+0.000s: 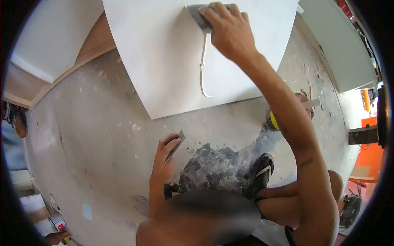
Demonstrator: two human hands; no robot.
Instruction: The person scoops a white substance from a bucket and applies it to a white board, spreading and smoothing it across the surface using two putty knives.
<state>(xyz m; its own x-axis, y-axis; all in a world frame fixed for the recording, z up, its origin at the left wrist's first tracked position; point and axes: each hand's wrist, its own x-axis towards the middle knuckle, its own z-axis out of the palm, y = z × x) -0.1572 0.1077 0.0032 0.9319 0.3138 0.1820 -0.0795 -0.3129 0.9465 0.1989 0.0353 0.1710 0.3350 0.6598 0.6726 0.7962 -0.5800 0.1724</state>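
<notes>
Scraper point(197, 17) at twelve o'clock, against a white board point(164, 69), is gripped by my right hand point(232, 30), while my half-curled left hand point(163, 151) grasps a second scraper point(178, 142) between seven and eight.

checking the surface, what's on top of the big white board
A thin white streak runs along the white board, with a grey scraper, held in the right hand, at its upper end. The board behind the scraper and hand is covered and cannot be seen.
</notes>
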